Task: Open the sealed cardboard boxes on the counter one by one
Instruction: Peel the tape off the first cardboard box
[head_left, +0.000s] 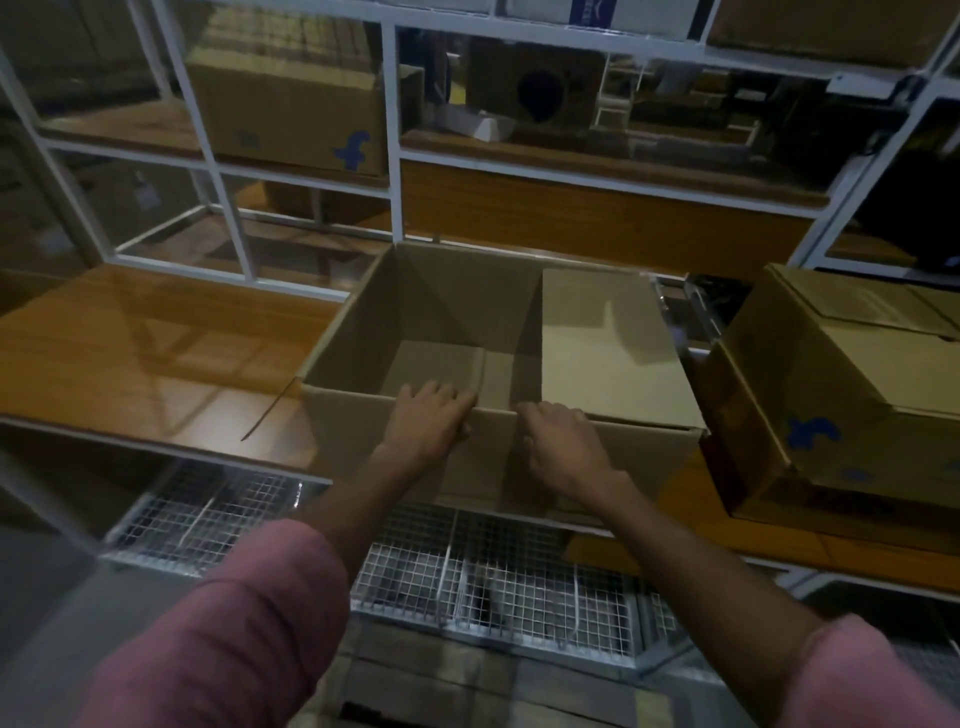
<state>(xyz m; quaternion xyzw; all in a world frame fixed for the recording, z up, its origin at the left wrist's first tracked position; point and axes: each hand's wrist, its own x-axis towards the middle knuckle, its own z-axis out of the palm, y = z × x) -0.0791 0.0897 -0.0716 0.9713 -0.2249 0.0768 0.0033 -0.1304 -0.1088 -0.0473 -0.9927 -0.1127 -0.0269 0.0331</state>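
Observation:
A large brown cardboard box stands open on the wooden counter, its inside bare. One right flap lies folded over the right half of the opening. My left hand grips the near rim of the box, fingers curled over the edge. Just to its right, my right hand holds the same near rim. A second cardboard box with a blue logo sits tilted on the counter at the right, its top flaps closed.
White metal shelving rises behind the counter, holding another logo box and dark items. Wire mesh baskets hang below the counter's front edge. Pink sleeves cover both my forearms.

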